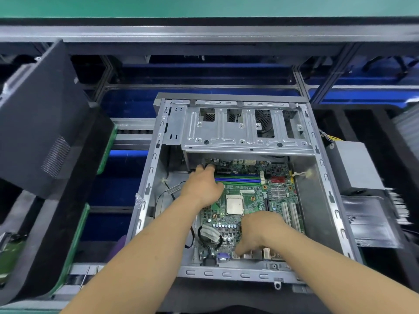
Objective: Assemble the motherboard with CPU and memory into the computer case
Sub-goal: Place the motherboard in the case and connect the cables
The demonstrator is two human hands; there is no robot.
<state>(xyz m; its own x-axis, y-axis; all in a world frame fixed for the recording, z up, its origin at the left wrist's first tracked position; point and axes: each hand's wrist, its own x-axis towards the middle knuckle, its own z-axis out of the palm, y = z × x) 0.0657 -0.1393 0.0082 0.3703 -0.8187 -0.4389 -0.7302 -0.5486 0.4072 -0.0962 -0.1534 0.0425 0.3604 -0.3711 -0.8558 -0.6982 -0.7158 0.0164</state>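
The stiff, light, fragile motherboard (247,207) in the computer case (145,189) is best taken by its edges: left hand (203,185) grips its eleven o'clock corner, right hand (260,230) its six o'clock port edge.

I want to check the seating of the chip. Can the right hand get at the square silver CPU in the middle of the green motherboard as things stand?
Probably yes. The square silver CPU lies uncovered on the green motherboard, just beyond the right hand, with nothing between them.
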